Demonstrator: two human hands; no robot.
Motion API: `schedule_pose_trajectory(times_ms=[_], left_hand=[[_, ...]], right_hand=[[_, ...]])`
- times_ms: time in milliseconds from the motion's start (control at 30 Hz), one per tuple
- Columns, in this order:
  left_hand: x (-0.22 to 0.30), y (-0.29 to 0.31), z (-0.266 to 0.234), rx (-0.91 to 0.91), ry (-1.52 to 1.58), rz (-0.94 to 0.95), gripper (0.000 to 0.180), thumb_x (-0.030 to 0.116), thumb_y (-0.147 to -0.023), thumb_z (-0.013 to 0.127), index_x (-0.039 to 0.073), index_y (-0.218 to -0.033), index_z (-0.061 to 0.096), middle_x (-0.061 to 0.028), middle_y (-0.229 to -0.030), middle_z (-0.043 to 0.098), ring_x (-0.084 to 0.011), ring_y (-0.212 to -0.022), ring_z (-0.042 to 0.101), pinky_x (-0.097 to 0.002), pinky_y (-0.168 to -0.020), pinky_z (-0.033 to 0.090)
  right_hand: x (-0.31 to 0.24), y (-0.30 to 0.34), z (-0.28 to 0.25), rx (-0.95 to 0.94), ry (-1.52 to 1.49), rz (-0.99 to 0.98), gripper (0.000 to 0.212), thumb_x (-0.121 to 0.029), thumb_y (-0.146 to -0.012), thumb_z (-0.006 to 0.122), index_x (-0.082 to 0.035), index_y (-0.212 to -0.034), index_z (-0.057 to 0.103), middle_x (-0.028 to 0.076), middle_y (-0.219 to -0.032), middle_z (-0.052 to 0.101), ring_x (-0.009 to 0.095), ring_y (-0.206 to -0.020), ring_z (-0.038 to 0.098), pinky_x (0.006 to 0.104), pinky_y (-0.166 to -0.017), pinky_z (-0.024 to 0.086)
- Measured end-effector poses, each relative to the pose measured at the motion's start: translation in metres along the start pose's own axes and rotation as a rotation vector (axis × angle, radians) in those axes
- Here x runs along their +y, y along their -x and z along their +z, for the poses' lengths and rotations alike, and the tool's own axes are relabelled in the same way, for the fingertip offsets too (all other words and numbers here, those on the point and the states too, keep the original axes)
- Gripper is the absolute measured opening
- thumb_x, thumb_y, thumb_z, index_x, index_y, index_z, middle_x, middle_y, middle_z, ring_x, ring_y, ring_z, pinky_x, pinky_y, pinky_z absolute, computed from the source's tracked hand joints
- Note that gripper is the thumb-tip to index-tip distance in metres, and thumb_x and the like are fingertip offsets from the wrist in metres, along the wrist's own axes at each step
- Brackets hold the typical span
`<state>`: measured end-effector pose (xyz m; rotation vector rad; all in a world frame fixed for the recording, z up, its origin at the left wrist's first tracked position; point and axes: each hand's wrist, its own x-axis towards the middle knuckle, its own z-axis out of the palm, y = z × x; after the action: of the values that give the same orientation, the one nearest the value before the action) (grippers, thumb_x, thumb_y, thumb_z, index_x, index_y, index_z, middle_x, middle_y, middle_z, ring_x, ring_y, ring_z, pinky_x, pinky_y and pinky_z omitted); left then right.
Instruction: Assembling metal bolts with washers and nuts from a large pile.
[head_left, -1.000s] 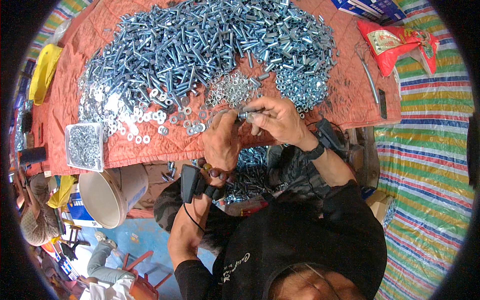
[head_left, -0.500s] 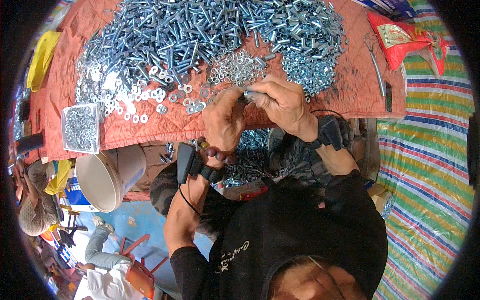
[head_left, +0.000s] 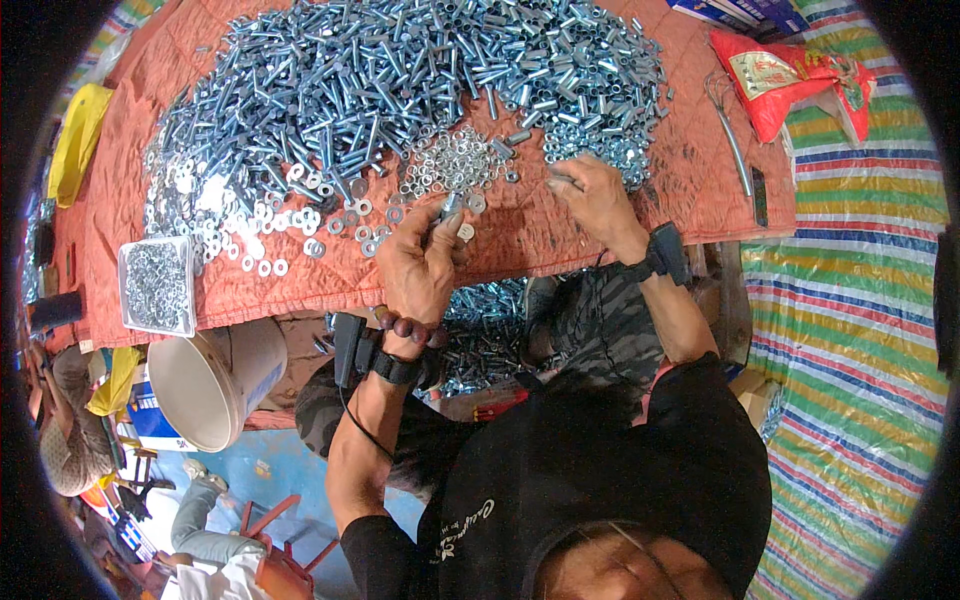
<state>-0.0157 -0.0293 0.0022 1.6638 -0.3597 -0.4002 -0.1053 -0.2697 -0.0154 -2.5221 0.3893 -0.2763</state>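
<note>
Fingers [head_left: 447, 222] of the left hand [head_left: 418, 268] pinch a short zinc-plated bolt [head_left: 449, 205] just above a lone washer [head_left: 466, 232], near the centre of the frame. Half a second ago both hands were joined over one piece; now the right hand [head_left: 598, 200] has drawn away toward the upper right, its fingers [head_left: 562, 180] pressed together on a small bright piece at the edge of the nut pile [head_left: 600, 90]; what kind of piece is too small to tell. That parting suggests one fitting is finished or paused and another part is being fetched. The counter carries a quilted orange-red cloth [head_left: 700, 190], soft and stitched in diamonds. Across the top of the frame lies a heap of long bolts [head_left: 330, 90], smooth, cylindrical and bluish-silver. Flat ring washers [head_left: 290, 215] scatter at centre left, and smaller pale rings [head_left: 455, 160] cluster between the hands. A clear square tub [head_left: 157, 285] of small hardware sits at the left edge, with a white plastic bucket [head_left: 215, 375] below it. Both wrists wear dark strapped devices.
</note>
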Motion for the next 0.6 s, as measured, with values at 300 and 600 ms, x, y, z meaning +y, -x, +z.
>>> schedule_pose_trajectory(times_ms=[300,600], left_hand=[[-0.010,-0.001,-0.001,0.049,-0.094,0.047,0.019,0.016,-0.090,0.063,0.000,-0.101,0.067,-0.0064,-0.069,0.065,-0.0097,-0.059,0.057,-0.0261,-0.054,0.046],[-0.008,0.004,0.001,0.008,-0.257,0.083,0.014,0.013,-0.086,0.066,0.002,-0.096,0.067,-0.0144,-0.067,0.063,-0.0206,-0.055,0.058,-0.0316,-0.054,0.045]], right_hand=[[-0.014,-0.022,0.040,0.012,0.066,-0.148,0.022,-0.017,-0.082,0.067,0.002,-0.094,0.065,0.016,-0.083,0.062,0.033,-0.075,0.062,0.0395,-0.066,0.048],[-0.055,-0.017,0.011,-0.270,-0.684,0.166,0.023,-0.009,-0.089,0.063,0.003,-0.109,0.063,0.004,-0.091,0.065,0.011,-0.081,0.064,0.0237,-0.071,0.053]])
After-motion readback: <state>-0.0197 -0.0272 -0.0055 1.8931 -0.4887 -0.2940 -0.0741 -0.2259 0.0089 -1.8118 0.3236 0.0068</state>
